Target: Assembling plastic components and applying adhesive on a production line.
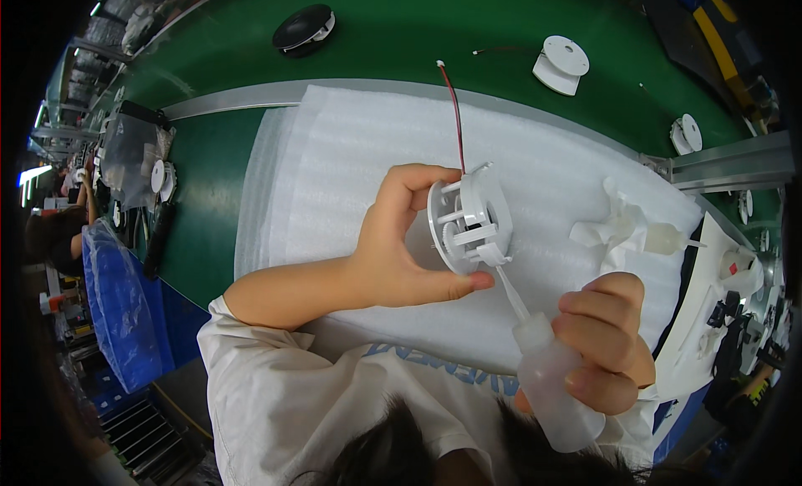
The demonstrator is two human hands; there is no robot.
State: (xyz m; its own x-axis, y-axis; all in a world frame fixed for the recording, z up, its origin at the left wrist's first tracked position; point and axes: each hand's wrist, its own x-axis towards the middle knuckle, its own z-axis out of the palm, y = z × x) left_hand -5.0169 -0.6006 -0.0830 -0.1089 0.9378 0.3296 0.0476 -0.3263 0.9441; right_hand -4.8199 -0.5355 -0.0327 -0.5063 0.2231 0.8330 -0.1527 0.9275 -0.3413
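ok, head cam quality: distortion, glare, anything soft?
Head view: fisheye curves the metal rail, corners go black; same view, lamp at far left blown out; same view, bottle and white part look fairly sharp, far-left background too small for fine detail.

A bare left forearm (296, 292) extends inward from a bent elbow, the left hand (397, 256) curved into a C-shaped grip, fingers (412, 179) arched above and thumb (455, 285) stretched out below. Lower and to the right, the right hand (614, 348) clasps firmly, its fingers curled inward and knuckles bent.
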